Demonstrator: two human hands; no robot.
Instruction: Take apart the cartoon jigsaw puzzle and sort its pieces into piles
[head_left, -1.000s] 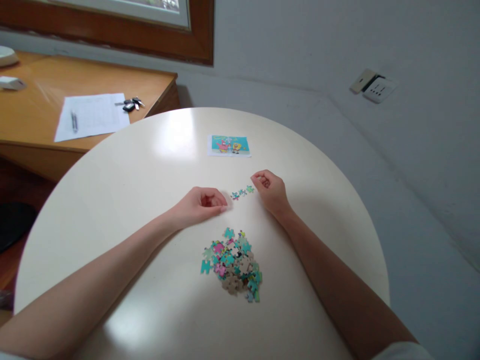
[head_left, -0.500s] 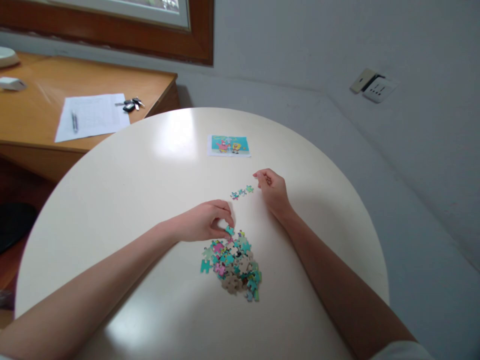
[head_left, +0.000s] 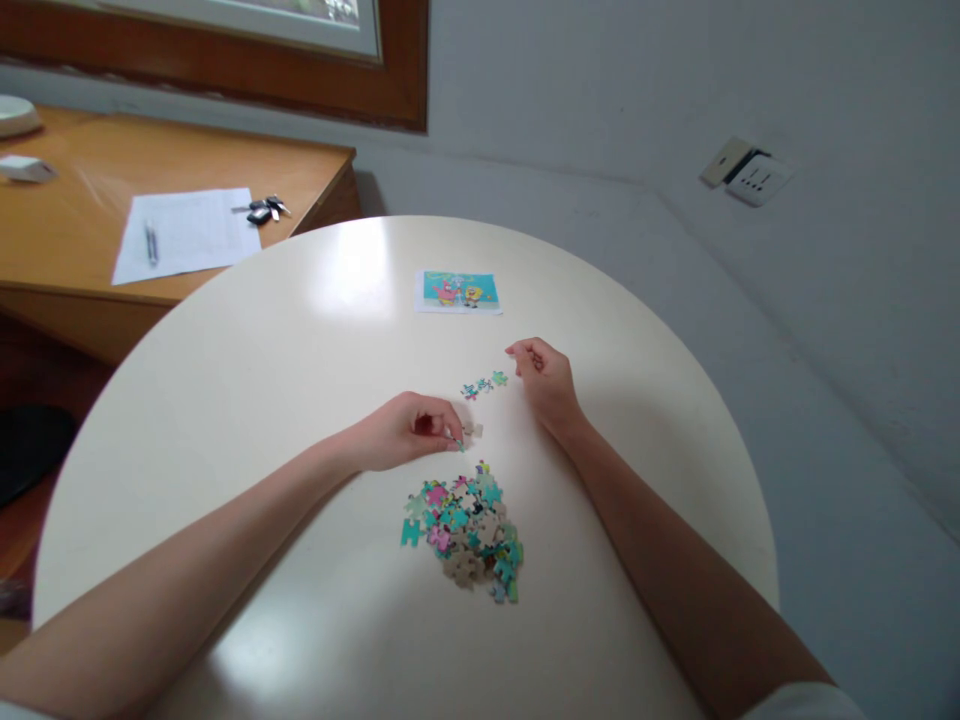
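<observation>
Left hand: your left hand (head_left: 406, 430) is above the table (head_left: 315, 545), between the row and the pile; thumb and forefinger are drawn narrow and pinch a piece (head_left: 460, 446) with a teal edge.
Pale shape: just beyond those fingertips; you cannot tell whether it belongs to the held piece.
Right hand: your right hand (head_left: 549, 382) has its fingers curled, thumb and forefinger tips near each other; you cannot tell whether they hold anything.
Row: three small pieces make up the row (head_left: 484, 384), slanting up toward your right hand, its green end just beside your fingers.
Pile: the loose pile (head_left: 457, 517), teal, pink, green and grey-brown, lies nearer you, below your left fingertips, some pieces overlapping.
Picture: the small picture (head_left: 459, 290) lies flat beyond both hands.
Desk: at your left, the desk (head_left: 247, 150) bears paper (head_left: 202, 235), a pen (head_left: 151, 243) and keys (head_left: 262, 210).
</observation>
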